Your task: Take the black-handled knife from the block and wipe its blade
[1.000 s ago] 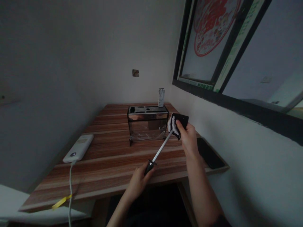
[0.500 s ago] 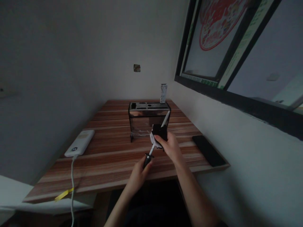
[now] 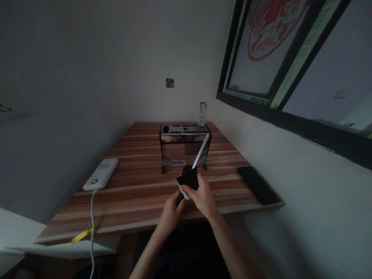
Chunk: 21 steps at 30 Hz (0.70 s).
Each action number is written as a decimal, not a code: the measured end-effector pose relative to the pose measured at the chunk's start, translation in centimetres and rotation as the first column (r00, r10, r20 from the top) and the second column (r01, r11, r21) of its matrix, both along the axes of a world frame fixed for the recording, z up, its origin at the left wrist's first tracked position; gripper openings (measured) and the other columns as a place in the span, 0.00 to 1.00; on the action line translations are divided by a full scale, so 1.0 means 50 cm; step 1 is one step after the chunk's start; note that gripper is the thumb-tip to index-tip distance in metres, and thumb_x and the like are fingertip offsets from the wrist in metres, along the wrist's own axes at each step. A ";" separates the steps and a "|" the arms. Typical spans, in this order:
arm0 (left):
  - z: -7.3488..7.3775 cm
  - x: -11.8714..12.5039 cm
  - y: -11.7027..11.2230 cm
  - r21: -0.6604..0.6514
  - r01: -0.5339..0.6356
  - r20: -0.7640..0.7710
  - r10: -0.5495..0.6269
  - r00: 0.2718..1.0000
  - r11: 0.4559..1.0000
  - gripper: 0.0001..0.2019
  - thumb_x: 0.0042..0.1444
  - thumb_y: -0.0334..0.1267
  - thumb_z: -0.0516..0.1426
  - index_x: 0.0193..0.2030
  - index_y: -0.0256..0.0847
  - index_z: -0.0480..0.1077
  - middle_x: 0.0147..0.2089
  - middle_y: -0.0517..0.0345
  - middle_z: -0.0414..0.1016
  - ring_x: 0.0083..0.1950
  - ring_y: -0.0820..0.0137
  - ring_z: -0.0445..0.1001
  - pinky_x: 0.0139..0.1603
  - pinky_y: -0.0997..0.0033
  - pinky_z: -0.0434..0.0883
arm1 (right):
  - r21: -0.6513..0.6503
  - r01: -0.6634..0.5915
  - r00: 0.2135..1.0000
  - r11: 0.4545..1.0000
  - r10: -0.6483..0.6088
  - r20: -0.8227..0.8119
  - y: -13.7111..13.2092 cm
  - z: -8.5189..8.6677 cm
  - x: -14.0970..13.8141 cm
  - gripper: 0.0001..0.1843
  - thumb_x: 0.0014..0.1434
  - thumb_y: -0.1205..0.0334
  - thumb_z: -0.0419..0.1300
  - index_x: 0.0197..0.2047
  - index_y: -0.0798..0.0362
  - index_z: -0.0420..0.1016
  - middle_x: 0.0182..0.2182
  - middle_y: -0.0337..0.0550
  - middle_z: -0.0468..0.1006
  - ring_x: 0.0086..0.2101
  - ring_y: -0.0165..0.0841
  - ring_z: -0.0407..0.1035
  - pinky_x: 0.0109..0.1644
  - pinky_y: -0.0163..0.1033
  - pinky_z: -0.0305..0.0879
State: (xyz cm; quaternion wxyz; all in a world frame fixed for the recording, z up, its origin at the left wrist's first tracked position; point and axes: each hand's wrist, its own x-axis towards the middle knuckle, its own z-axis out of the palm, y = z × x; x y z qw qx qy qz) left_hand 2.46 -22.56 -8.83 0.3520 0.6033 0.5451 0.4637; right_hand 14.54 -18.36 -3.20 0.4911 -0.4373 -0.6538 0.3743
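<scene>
My left hand (image 3: 171, 211) is closed round the dark handle of a sharpening steel (image 3: 200, 151), a long pale rod that points up and away to the right. My right hand (image 3: 203, 195) grips a black cloth (image 3: 189, 177) with a white underside, folded about the lower part of the rod, close to the handle. The cloth and fingers hide that part of the rod and most of the handle. Beyond the rod's tip stands a knife holder (image 3: 186, 129) with a slotted dark top and clear, film-like sides.
A small silvery upright piece (image 3: 202, 114) stands on or behind the holder's right end. On the wooden table (image 3: 136, 174) lie a white power bank (image 3: 101, 174) with a cable at left and a black phone (image 3: 257, 185) at right. A framed mirror (image 3: 290, 112) hangs on the right wall.
My right hand has slid the cloth down the rod toward the handle and my left hand. More of the upper rod now shows. The view has shifted slightly.
</scene>
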 end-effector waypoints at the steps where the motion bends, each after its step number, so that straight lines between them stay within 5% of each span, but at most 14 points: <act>1: -0.002 0.000 0.000 0.002 -0.003 -0.006 0.003 1.000 1.000 0.16 0.55 0.36 0.51 0.46 0.33 0.71 0.39 0.52 0.79 0.40 0.64 0.74 0.42 0.71 0.69 | 0.002 0.004 1.000 1.000 -0.004 -0.003 -0.001 -0.001 0.000 0.21 0.45 0.60 0.67 0.44 0.53 0.72 0.35 0.44 0.79 0.37 0.40 0.73 0.42 0.41 0.68; 10: 0.003 0.004 -0.006 0.000 -0.007 -0.076 0.007 0.997 1.000 0.16 0.55 0.35 0.51 0.49 0.34 0.71 0.43 0.49 0.79 0.43 0.60 0.76 0.44 0.68 0.68 | -0.019 -0.020 0.991 1.000 0.017 -0.133 -0.009 -0.016 0.011 0.21 0.49 0.60 0.65 0.47 0.54 0.71 0.40 0.48 0.79 0.42 0.41 0.73 0.48 0.43 0.68; 21: 0.008 0.008 -0.012 -0.031 0.019 -0.170 -0.024 0.985 0.999 0.13 0.58 0.39 0.52 0.46 0.39 0.71 0.41 0.52 0.80 0.41 0.61 0.77 0.41 0.71 0.68 | -0.114 -0.049 0.963 0.992 0.016 -0.270 0.001 -0.007 0.042 0.18 0.45 0.57 0.67 0.40 0.55 0.75 0.36 0.46 0.81 0.37 0.40 0.75 0.42 0.43 0.71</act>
